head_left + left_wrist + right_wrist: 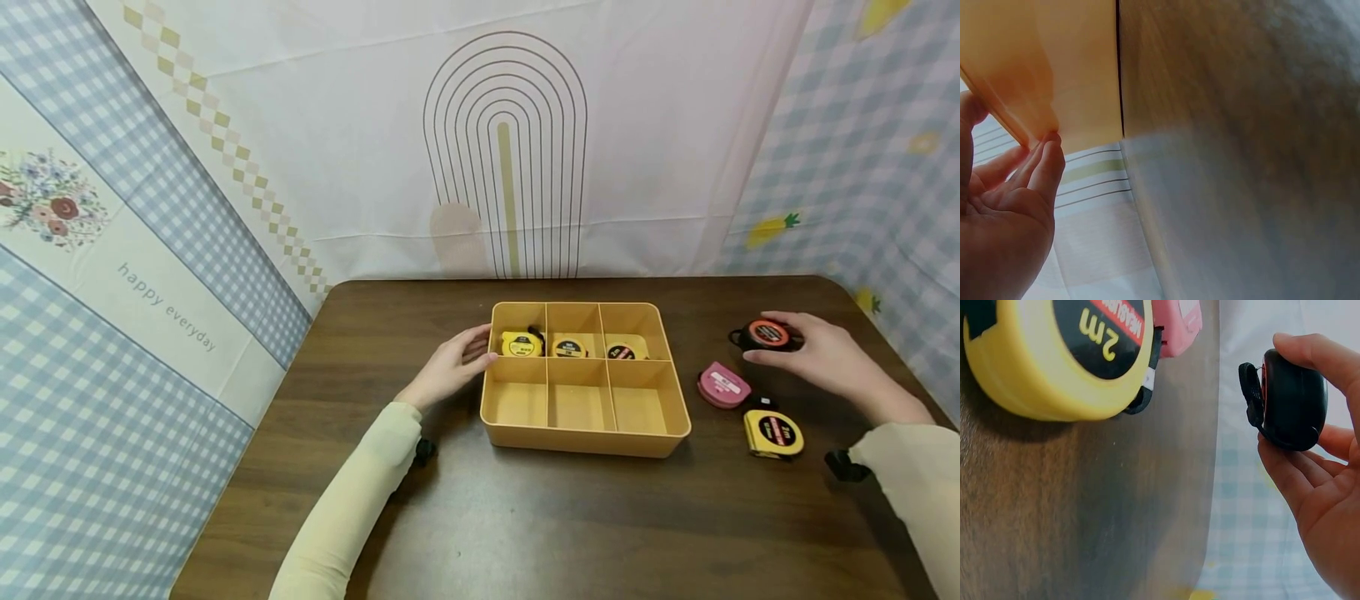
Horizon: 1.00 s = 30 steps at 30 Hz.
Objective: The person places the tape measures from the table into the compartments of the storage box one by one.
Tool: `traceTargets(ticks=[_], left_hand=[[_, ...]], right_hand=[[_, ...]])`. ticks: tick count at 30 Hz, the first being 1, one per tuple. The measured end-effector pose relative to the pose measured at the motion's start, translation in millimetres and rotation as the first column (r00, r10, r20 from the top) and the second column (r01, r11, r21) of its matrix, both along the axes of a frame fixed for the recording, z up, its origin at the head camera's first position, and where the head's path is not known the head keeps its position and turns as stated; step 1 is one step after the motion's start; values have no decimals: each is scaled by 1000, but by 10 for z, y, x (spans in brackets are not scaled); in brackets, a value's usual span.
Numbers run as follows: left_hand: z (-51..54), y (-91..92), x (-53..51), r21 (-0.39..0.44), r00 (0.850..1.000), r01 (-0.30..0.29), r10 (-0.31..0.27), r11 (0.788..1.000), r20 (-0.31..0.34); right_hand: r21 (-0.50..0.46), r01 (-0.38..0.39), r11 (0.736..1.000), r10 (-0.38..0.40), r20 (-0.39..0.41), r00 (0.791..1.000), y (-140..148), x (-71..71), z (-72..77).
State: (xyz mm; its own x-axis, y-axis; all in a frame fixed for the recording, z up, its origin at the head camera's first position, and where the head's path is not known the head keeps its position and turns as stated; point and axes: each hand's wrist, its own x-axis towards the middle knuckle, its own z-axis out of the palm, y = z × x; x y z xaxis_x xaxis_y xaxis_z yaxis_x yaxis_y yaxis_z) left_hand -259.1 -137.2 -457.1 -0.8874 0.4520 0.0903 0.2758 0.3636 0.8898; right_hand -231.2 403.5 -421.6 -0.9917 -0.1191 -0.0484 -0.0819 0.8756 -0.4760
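My right hand (825, 350) holds a black tape measure (768, 334) with an orange-and-black label and a black wrist strap, thumb on one side and fingers on the other. In the right wrist view, the same tape measure (1296, 400) appears raised above the table. The left hand (450, 367) touches the left side of a yellow six-compartment box (585, 442), its fingers (1047, 165) relaxed against the outer wall. Three yellow tape measures, the left (522, 343), middle (570, 348) and right (621, 352), lie in the back row, one per compartment.
Right of the box, a pink tape measure (723, 385) and a yellow 2m tape measure (774, 433) lie on the dark wooden table (525, 525). Patterned cloth (360, 150) hangs behind the table's back edge and along both sides.
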Motion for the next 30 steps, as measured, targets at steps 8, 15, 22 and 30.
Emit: traceTargets(ticks=[8,15,22,30], left_hand=[[62,19,20,-9,1000,18,-18,1000,19],[313,64,167,-16,999,30,-30,999,29],[321,66,174,-13,1000,24,-24,1000,17],[332,58,167,-22,999,31,-31,999,21]], right_hand=[[-15,-21,1000,21,-25,999,-82,-16,35],[-13,-39,999,39,-49,998,-165,-10,55],[-15,-58,998,57,-55,997,-271,15,126],[-26,-94,995,93,-59,994,-372,30,210]])
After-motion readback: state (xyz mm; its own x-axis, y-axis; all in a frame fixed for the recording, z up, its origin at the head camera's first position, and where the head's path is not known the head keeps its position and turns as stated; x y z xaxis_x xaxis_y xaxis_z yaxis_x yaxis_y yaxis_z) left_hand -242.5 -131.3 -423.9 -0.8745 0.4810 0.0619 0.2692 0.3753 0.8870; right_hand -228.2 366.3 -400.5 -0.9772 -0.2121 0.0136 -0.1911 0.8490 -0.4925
